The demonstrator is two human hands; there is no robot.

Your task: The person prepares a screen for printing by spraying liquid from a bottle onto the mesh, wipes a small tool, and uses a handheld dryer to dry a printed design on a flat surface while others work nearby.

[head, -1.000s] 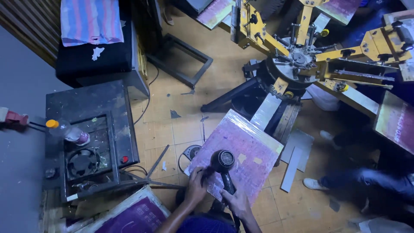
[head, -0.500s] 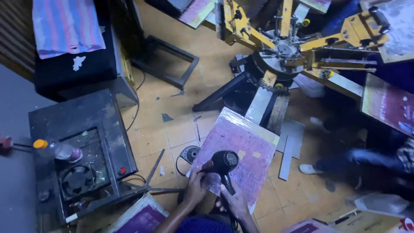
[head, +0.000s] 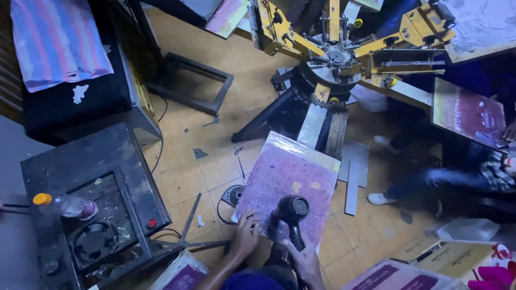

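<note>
While the right hand [head: 307, 262] grips the black heat gun [head: 292, 210] by its handle, the left hand [head: 244, 236] presses the purple-stained printing board's [head: 290, 177] near edge; gun probably light, rigid; handle safest hold.

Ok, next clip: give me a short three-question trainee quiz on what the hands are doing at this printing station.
1. True or false: the right hand grips a black heat gun aimed at the purple platen board.
2. Where does the left hand rest? A) on the board's near edge B) on the orange-capped bottle C) on the striped cloth
3. Fill in: the arms of the rotary press are coloured ____.

Key: 1 true; 2 A; 3 yellow.
</note>
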